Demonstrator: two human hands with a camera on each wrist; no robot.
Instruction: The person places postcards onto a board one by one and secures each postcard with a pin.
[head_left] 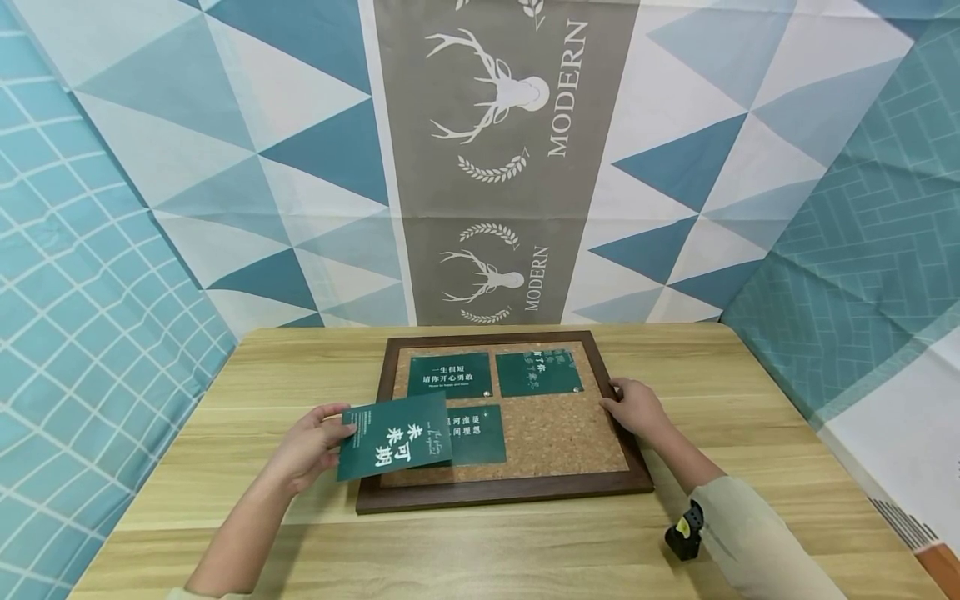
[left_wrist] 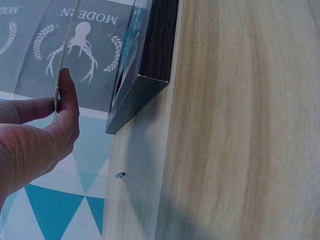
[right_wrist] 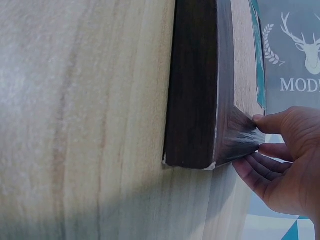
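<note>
My left hand [head_left: 311, 446] pinches a dark green card [head_left: 396, 435] with white lettering by its left edge. In the left wrist view that card [left_wrist: 63, 52] appears edge-on between thumb and fingers. It overlaps the left part of a cork board [head_left: 558, 437] with a brown wooden frame, and part of a lower green card [head_left: 480, 437] there. With thumb on top and fingers along the outer side, my right hand [head_left: 636, 408] grips the frame's right side. Two more green cards, one upper left [head_left: 450, 375] and one upper right [head_left: 536, 373], lie on the cork, each with a pin near its lower right corner.
A loose pushpin [left_wrist: 120, 176] lies on the wooden table [head_left: 487, 554] to the left of the frame. A patterned cloth backdrop [head_left: 495, 183] rises behind the table's far edge. On the right sleeve is a small black device [head_left: 684, 533].
</note>
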